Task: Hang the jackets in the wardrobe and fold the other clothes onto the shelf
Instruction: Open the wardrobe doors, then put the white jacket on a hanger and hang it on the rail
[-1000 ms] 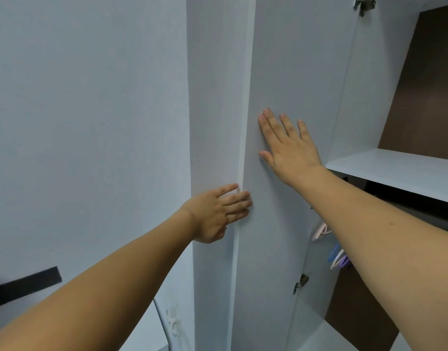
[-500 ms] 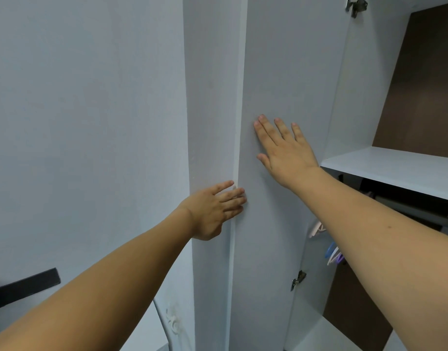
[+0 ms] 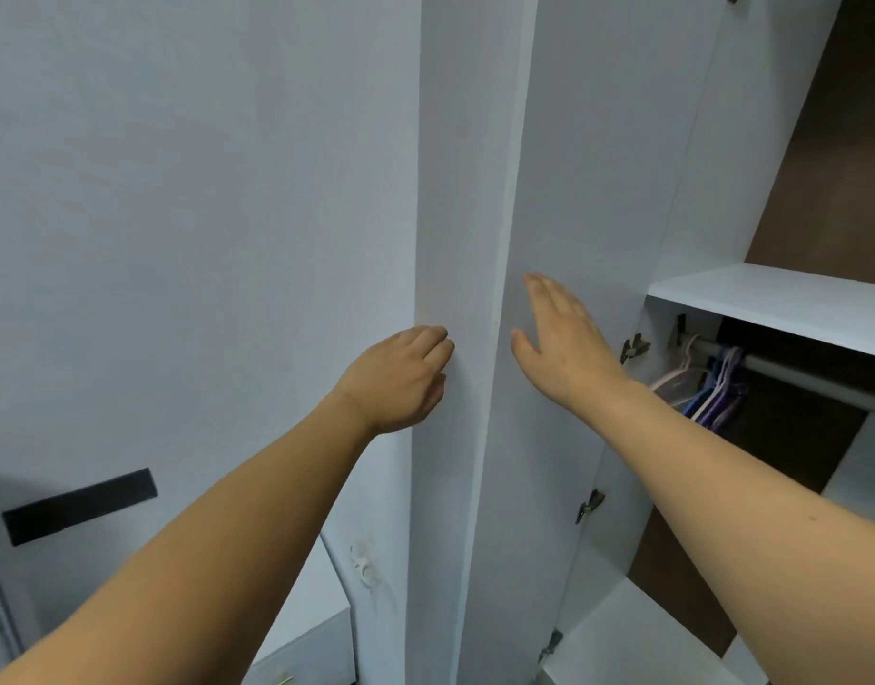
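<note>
White wardrobe door [image 3: 588, 190], upright, swung open

Soft, even indoor light with a cool bluish cast is spread across pale surfaces; its source cannot be seen. No glare is seen. Faint shadows are cast beside the right hand [image 3: 564, 348], and deep shade is found under the shelf [image 3: 781, 304]. Straight lines are bent by wide-angle distortion. Fingers are slightly blurred.

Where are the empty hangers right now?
In the head view the hangers hang bunched at the left end of the grey rail, on the right, inside the open wardrobe just under the white shelf, beyond the right hand.
</note>
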Tool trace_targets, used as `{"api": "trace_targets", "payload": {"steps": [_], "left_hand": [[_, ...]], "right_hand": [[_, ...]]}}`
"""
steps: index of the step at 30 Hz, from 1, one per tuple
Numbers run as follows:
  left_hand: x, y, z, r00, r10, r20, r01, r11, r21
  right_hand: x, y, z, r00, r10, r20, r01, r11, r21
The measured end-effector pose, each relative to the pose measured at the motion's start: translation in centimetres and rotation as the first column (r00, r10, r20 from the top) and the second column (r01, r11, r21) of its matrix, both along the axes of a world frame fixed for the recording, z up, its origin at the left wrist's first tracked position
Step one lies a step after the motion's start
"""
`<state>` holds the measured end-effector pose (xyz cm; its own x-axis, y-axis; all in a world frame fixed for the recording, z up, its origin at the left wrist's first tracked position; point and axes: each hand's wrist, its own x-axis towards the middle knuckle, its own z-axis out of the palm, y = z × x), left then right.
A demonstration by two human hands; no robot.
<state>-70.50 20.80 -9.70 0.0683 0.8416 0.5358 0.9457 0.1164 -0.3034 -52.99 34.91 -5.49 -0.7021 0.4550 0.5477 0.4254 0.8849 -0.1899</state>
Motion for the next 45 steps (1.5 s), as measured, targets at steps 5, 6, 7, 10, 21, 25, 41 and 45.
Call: {"api": "trace_targets", "payload": {"steps": [5, 6, 7, 10, 21, 25, 41, 45], "left_hand": [[0.3, -5.6, -3.5, 0.98, 0.139, 0.141, -0.148, 0.988, 0.05], [0.5, -7.3, -4.2, 0.968, 0.192, 0.164, -0.2, 0.979, 0.03], [0.7, -9.2, -4.8, 0.951, 0.255, 0.177, -0.26, 0.966, 0.001], [0.7, -16.0, -7.0, 0.847, 0.487, 0.214, -0.485, 0.872, -0.066], [12.1, -47.9, -11.5, 0.31, 0.885, 0.346, -0.905, 0.386, -0.177], [21.5, -59.3, -13.2, 0.086, 0.916, 0.393, -0.965, 0.175, -0.196], [71.4, -93.5, -24.0, -0.662, 0.598, 0.452, -0.749, -0.556, -0.36], [80.4, -95.0, -28.8, -0.763, 0.447, 0.467, -0.64, -0.622, -0.451]], "right_hand": [[-1.5, -5.2, -3.1, 0.991, 0.128, 0.05, -0.126, 0.991, -0.033], [-1.7, -6.4, -3.7, 0.985, 0.16, 0.069, -0.159, 0.987, -0.029], [-2.0, -7.7, -4.3, 0.977, 0.197, 0.081, -0.195, 0.98, -0.034], [-3.2, -12.0, -6.3, 0.938, 0.33, 0.109, -0.324, 0.943, -0.073], [-3.6, -39.4, -12.2, 0.559, 0.809, 0.183, -0.787, 0.587, -0.193], [-0.1, -51.5, -13.8, 0.365, 0.903, 0.228, -0.891, 0.409, -0.196], [35.9, -94.3, -26.2, -0.463, 0.827, 0.318, -0.84, -0.295, -0.455], [43.2, -99.7, -30.6, -0.62, 0.692, 0.37, -0.749, -0.383, -0.541]]}}
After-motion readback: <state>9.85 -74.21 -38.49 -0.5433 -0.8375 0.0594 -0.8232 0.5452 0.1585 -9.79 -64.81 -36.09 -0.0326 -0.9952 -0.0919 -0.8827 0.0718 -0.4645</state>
